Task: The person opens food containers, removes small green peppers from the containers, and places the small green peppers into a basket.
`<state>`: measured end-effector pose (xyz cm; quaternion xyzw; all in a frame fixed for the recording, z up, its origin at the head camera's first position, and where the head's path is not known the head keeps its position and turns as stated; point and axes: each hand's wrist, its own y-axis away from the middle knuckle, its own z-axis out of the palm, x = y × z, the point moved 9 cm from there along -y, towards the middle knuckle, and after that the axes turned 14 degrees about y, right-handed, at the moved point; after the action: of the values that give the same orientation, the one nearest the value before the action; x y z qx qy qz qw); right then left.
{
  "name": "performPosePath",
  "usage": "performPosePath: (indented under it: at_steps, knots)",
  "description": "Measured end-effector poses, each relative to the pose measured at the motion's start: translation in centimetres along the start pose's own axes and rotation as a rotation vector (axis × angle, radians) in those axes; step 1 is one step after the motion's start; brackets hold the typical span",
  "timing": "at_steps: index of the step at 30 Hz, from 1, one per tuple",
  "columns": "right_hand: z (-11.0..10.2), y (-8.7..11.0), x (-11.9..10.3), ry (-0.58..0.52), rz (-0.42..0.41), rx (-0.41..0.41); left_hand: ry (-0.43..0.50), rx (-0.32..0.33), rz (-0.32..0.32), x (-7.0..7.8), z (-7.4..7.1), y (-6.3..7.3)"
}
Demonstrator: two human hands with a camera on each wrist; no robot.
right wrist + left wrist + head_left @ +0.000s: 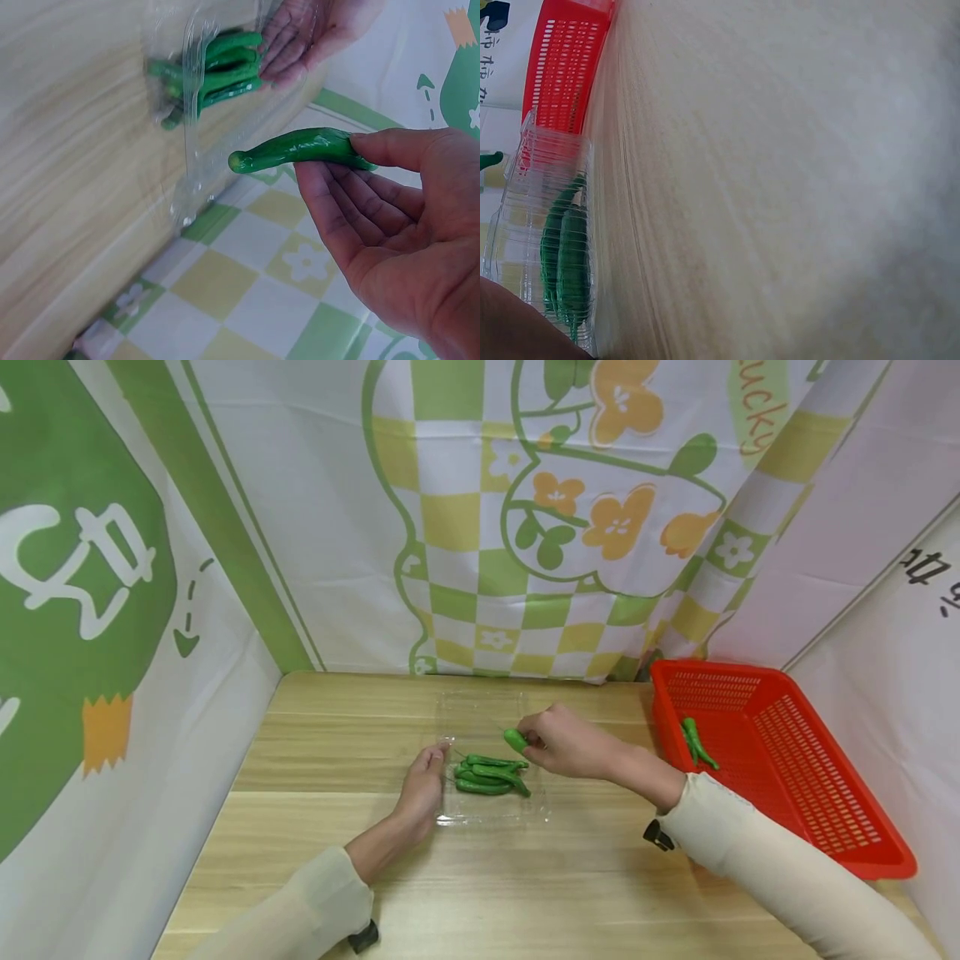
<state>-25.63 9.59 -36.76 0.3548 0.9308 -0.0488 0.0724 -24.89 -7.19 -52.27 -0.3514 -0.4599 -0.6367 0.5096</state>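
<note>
Lettering [753, 410] on the printed backdrop [517, 539] reads "ucky", its initial cut by the frame edge. The right hand [405, 199] pinches one green chili pepper [300, 148] between thumb and fingers, raised near a clear plastic clamshell [492, 818]. Its long axis runs near level in the right wrist view — slightly bent, blunt pale end pointing leftward, away from the palm. Skin: smooth, glossy. The left hand [423, 781] touches the clamshell's left side — whether it grips cannot be told. Inside, piled peppers [480, 788] lie mostly crosswise. A red plastic basket [765, 777], walls perforated, holds further chilies [697, 746] on the wood-grain table [315, 852].
</note>
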Motion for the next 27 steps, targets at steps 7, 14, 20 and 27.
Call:
performPosePath:
  at_steps: [7, 14, 20, 27]
  knots:
    - [-1.9, 1.0, 1.4, 0.074, 0.019, 0.070, 0.015, -0.025, -0.006, 0.0, 0.2, 0.0]
    - [-3.5, 2.2, 3.2, 0.148, 0.085, 0.116, 0.010, -0.021, -0.003, 0.0, 0.1, -0.1]
    - [-4.6, 3.3, 5.5, 0.175, 0.161, 0.124, 0.013, -0.023, -0.010, 0.0, 0.2, 0.1]
    - [-5.9, 4.8, 8.3, 0.196, 0.236, 0.144, 0.008, -0.037, -0.011, 0.1, 0.2, 0.1]
